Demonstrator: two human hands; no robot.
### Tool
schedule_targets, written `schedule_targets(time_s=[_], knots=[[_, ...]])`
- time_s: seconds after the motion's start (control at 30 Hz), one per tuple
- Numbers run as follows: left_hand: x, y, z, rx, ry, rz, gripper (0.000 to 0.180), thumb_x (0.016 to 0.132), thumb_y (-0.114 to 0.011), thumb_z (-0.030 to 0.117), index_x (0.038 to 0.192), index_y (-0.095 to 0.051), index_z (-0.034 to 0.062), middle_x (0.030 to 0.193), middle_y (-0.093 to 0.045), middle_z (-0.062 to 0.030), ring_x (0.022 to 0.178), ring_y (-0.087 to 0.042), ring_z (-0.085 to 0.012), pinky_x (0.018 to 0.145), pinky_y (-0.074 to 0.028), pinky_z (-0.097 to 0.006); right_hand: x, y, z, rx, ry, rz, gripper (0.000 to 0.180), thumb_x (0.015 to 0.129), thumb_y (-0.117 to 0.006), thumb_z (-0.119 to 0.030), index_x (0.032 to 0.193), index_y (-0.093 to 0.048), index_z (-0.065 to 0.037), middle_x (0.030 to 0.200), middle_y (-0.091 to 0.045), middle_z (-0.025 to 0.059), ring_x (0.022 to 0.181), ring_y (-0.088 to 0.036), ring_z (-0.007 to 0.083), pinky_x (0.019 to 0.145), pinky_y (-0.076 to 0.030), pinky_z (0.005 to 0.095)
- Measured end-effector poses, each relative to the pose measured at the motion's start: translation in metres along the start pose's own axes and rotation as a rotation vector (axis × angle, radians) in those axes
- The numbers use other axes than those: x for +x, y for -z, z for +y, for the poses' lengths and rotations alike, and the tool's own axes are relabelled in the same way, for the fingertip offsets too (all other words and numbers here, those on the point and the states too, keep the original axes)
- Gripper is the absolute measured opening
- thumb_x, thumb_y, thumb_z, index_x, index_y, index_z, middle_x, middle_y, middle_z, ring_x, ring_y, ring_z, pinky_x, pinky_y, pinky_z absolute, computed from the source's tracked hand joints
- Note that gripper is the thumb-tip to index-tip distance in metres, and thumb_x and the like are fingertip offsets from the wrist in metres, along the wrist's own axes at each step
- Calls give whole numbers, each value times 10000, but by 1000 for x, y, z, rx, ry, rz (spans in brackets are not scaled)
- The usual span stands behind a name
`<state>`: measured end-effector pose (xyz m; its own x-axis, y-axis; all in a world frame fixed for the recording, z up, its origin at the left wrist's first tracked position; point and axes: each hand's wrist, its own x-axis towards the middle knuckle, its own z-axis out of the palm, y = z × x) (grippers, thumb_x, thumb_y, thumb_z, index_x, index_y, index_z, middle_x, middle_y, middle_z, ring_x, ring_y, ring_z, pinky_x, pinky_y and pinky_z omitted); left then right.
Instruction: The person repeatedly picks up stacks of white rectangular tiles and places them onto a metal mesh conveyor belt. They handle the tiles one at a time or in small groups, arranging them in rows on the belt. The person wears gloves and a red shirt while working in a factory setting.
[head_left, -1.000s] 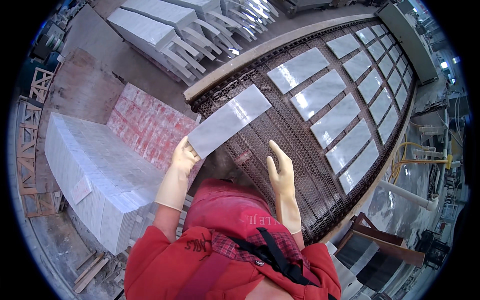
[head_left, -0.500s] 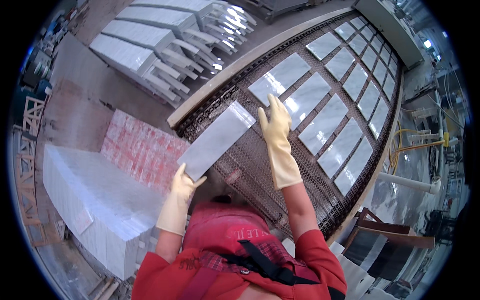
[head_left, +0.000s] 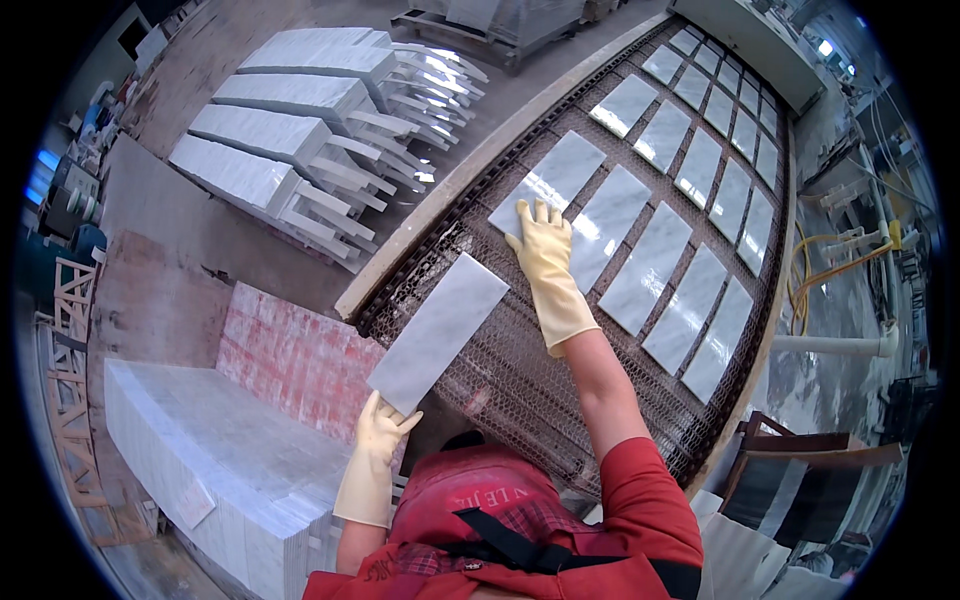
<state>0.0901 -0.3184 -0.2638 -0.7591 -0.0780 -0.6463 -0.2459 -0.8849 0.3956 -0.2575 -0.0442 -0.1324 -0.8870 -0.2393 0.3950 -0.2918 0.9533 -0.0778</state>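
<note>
My left hand (head_left: 378,442), in a cream rubber glove, grips the near end of a grey-white marble tile (head_left: 437,330). The tile's far part lies over the near left corner of a wire-mesh conveyor (head_left: 520,395). My right hand (head_left: 546,255), gloved alike, is stretched flat with fingers apart at the near ends of two laid tiles. Its fingertips overlap the left one, a glossy marble tile (head_left: 562,172); a second tile (head_left: 612,215) lies just right of the hand. Whether the palm presses on them I cannot tell.
More glossy tiles (head_left: 648,265) lie in rows along the conveyor, bounded by a pale side rail (head_left: 480,170). To my left stands a long stack of tiles (head_left: 200,430) beside a red-and-white streaked panel (head_left: 295,350). Stacked slabs (head_left: 235,180) stand beyond the rail.
My right hand has shifted onto the near end of the leftmost laid tile, fingers more spread. My left hand keeps its grip on the tile. The whole view has swung slightly.
</note>
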Motion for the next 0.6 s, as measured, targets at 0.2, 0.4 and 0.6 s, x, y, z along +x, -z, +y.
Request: schedule_targets(time_s=[0.2, 0.4, 0.6], knots=[[10, -9, -4, -48, 27, -43, 498, 1106, -478, 390, 1508, -478, 96, 1466, -569, -185, 1370, -543, -388, 1086, -467, -693, 5, 14, 13, -15, -29, -72, 682, 892, -804, -386, 1471, -554, -126, 1477, -574, 183, 1362, -535, 382, 1104, -427, 488], [27, -4, -14, -143, 114, -155, 513, 1089, -509, 360, 1534, -461, 110, 1506, -553, -184, 1360, -541, -423, 1113, -434, -697, -32, 41, -4, 178, 88, -57, 559, 934, -746, -329, 1395, -596, -50, 1325, -661, 175, 1267, -601, 348, 1076, -464, 462], [28, -1, -10, -148, 106, -202, 505, 1094, -543, 347, 1515, -462, 80, 1451, -599, -194, 1315, -578, -440, 1122, -446, -650, -131, 82, -33, 668, 161, 169, 468, 926, -728, -148, 1360, -630, -2, 1309, -687, 214, 1242, -648, 388, 1073, -508, 459]])
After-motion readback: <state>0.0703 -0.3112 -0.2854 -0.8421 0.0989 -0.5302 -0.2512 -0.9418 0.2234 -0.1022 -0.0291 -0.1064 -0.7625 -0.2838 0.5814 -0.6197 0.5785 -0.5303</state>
